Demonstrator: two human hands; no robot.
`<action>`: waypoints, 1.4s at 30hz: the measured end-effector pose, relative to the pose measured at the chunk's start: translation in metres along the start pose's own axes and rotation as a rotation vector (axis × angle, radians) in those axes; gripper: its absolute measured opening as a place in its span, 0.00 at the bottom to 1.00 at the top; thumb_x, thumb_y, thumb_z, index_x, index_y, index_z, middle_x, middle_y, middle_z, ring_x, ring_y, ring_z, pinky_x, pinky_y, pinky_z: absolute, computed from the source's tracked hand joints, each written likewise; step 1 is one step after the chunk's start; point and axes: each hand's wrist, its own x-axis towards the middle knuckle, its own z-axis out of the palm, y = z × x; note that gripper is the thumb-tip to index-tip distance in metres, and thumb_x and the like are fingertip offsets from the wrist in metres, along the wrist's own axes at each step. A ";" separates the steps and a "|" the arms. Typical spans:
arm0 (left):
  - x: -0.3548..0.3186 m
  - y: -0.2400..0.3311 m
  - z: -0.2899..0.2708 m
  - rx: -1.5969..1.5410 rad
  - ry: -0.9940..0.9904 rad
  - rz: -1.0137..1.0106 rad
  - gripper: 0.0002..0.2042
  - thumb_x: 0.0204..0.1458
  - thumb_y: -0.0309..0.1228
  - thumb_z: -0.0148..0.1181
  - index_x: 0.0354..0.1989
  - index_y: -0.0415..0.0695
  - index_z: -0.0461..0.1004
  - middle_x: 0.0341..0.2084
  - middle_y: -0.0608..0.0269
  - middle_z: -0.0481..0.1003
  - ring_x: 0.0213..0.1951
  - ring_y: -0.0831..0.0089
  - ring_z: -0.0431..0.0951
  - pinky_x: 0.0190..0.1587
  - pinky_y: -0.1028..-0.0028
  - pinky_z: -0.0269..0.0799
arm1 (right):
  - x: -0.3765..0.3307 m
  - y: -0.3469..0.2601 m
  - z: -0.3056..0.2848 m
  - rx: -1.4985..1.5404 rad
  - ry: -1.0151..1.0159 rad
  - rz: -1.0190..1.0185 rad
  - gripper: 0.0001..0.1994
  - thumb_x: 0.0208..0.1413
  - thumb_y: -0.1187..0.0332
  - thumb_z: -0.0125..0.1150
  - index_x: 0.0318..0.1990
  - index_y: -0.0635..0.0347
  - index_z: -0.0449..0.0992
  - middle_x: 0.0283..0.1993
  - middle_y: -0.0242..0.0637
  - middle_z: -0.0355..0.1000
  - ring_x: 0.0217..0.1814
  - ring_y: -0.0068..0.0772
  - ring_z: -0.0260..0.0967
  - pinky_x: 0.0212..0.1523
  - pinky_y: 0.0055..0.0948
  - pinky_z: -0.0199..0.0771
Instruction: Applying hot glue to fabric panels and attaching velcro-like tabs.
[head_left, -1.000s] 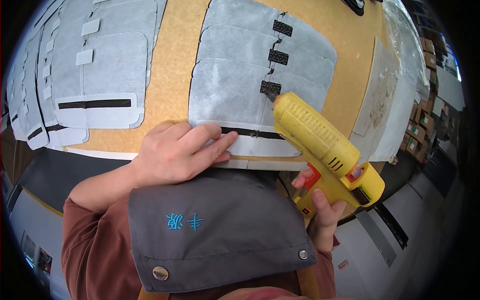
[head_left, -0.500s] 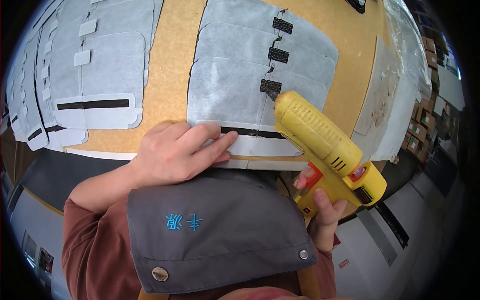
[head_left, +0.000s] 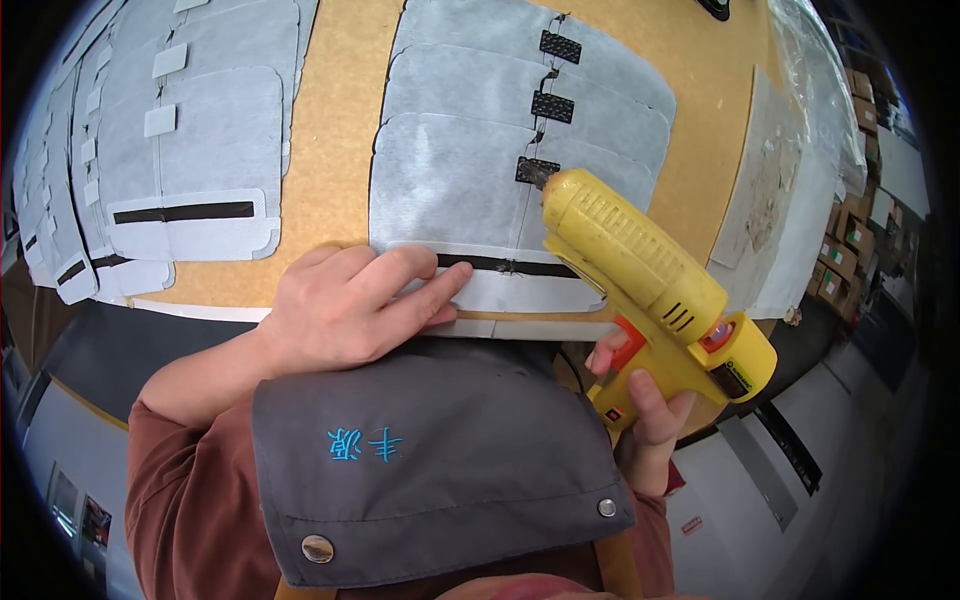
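My right hand point(head_left: 645, 415) grips the handle of a yellow glue gun point(head_left: 640, 270) with an orange trigger. Its nozzle points at a small black hook patch point(head_left: 537, 170) on the nearest grey felt panel point(head_left: 450, 180). My left hand point(head_left: 350, 305) lies flat on that panel's lower edge, fingers pressing a white strip with a black band point(head_left: 500, 268). Two more grey panels with black patches point(head_left: 552, 107) overlap behind it on the tan table point(head_left: 335, 120).
A second stack of grey felt panels point(head_left: 190, 150) with white tabs and black bands lies at the left. A grey apron flap point(head_left: 430, 460) covers my chest. Clear plastic sheets point(head_left: 790, 170) and cardboard boxes point(head_left: 850, 250) sit at the right.
The glue gun has shifted slightly, its nozzle staying at the black patch. My left hand holds the same spot on the strip.
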 end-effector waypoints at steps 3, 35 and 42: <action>0.001 0.000 0.001 0.005 -0.006 0.005 0.19 0.43 0.42 0.72 0.45 0.53 0.83 0.32 0.72 0.73 0.24 0.79 0.71 0.24 0.78 0.67 | 0.006 0.000 0.010 -0.119 0.109 -0.023 0.28 0.54 0.62 0.61 0.55 0.78 0.65 0.37 0.50 0.72 0.36 0.39 0.73 0.39 0.38 0.76; 0.000 -0.001 0.001 0.030 -0.012 0.019 0.20 0.43 0.42 0.72 0.47 0.53 0.83 0.31 0.72 0.71 0.23 0.78 0.69 0.23 0.77 0.65 | 0.002 0.012 -0.010 -0.052 0.129 -0.072 0.27 0.55 0.62 0.61 0.53 0.79 0.66 0.37 0.52 0.72 0.35 0.40 0.73 0.39 0.38 0.77; 0.001 0.001 0.001 0.026 -0.021 0.018 0.20 0.43 0.41 0.73 0.47 0.53 0.83 0.31 0.72 0.72 0.23 0.78 0.70 0.23 0.77 0.65 | -0.007 0.014 -0.013 0.106 0.063 -0.032 0.27 0.55 0.71 0.60 0.60 0.76 0.62 0.43 0.50 0.73 0.41 0.37 0.74 0.44 0.33 0.75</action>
